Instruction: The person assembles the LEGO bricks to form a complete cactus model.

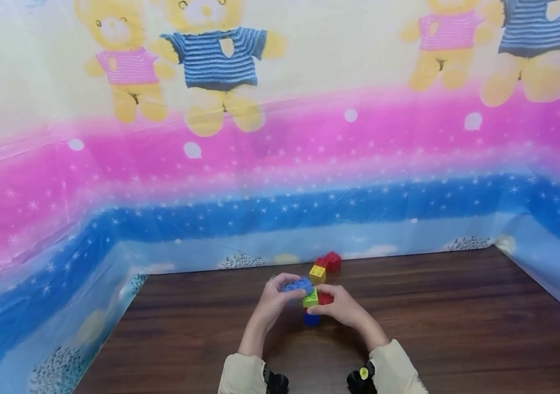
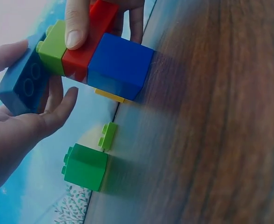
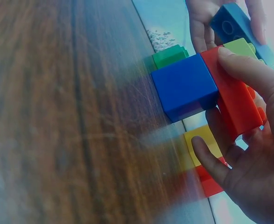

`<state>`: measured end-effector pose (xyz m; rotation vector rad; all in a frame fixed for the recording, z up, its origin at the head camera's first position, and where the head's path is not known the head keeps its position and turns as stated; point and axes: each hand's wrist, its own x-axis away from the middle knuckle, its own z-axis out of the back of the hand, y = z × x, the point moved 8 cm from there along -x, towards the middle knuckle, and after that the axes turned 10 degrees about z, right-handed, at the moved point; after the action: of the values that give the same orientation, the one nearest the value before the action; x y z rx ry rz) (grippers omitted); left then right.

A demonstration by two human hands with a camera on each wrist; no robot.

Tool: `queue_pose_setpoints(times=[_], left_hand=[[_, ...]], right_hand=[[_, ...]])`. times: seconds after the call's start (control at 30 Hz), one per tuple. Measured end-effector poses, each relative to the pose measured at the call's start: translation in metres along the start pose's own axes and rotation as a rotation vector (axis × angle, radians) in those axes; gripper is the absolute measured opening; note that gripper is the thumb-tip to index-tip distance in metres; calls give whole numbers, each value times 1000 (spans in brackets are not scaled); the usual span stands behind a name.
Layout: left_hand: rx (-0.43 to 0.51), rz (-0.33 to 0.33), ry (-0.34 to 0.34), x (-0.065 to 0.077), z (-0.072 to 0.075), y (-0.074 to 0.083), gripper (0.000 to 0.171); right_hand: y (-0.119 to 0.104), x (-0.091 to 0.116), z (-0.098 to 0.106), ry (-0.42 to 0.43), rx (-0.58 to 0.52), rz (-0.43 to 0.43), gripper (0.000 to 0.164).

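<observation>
My left hand [image 1: 273,301] holds a light blue brick [image 1: 297,285] by its sides, with its hollow underside tilted into sight in the left wrist view. That brick hangs right at the top of a stack. The stack has a dark blue block [image 2: 120,65] at the bottom, a longer red brick [image 3: 239,105] across it, and a lime green brick [image 2: 53,46] on one end of the red one. My right hand [image 1: 342,307] grips the red brick, its thumb on the near side. The dark blue block stands on the table.
Behind the stack are a yellow brick [image 1: 317,273] and red bricks [image 1: 332,261]. A green block [image 2: 85,168] and a small lime brick [image 2: 108,136] stand further left. The brown wood table [image 1: 457,317] ends at a printed curtain [image 1: 309,208] along its back and sides.
</observation>
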<state>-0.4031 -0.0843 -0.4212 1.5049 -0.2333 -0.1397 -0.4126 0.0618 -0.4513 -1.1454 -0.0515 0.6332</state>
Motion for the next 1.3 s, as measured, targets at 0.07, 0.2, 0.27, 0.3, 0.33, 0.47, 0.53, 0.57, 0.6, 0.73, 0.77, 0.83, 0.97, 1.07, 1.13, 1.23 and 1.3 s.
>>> queue_pose_setpoints(times=[0.07, 0.2, 0.27, 0.3, 0.33, 0.47, 0.53, 0.57, 0.6, 0.73, 0.77, 0.83, 0.97, 1.07, 1.13, 1.23, 1.3], left_hand=[[-2, -6, 4, 0, 0, 2, 38], [-30, -14, 12, 1, 0, 3, 38], [-57, -18, 19, 1, 1, 3, 38], [-71, -23, 19, 2, 1, 4, 38], [-84, -23, 22, 2, 1, 4, 38], [-144, -57, 22, 4, 1, 7, 34], [-169, -81, 19, 5, -1, 10, 32], [-175, -89, 14, 6, -3, 10, 32], [-181, -99, 9, 6, -5, 11, 31], [-186, -123, -17, 6, -10, 13, 30], [-189, -125, -20, 5, -11, 13, 30], [-196, -133, -27, 4, -11, 14, 30], [-225, -136, -52, 4, -9, 15, 29], [-258, -135, -72, 4, -8, 16, 27], [-284, -133, -79, 5, -9, 17, 26], [-333, -133, -79, 6, -10, 20, 26], [-358, -128, -70, 7, -10, 21, 25]], right_hand=[[0, 0, 1, 0, -4, 1, 51], [-1, 0, 1, 0, -13, -3, 51], [-1, 0, 1, -1, -22, -7, 51], [-1, 0, 1, -1, -25, -10, 51], [-1, 0, 0, -2, -32, -11, 51], [-1, 1, -1, -4, -52, -17, 51], [-1, 1, -1, -7, -57, -18, 51], [-1, 1, -1, -7, -54, -15, 51], [-1, 2, -1, -8, -50, -10, 51], [-4, 2, 1, -8, -24, 11, 48], [-4, 2, 1, -8, -17, 15, 48], [-5, 2, 1, -12, -6, 18, 47], [-7, 2, -1, -24, -6, 15, 49], [-6, 2, -2, -32, -13, 10, 51], [-6, 1, -2, -35, -16, 10, 51], [-5, 1, -1, -39, -17, 14, 51], [-4, 1, -1, -46, -15, 17, 51]])
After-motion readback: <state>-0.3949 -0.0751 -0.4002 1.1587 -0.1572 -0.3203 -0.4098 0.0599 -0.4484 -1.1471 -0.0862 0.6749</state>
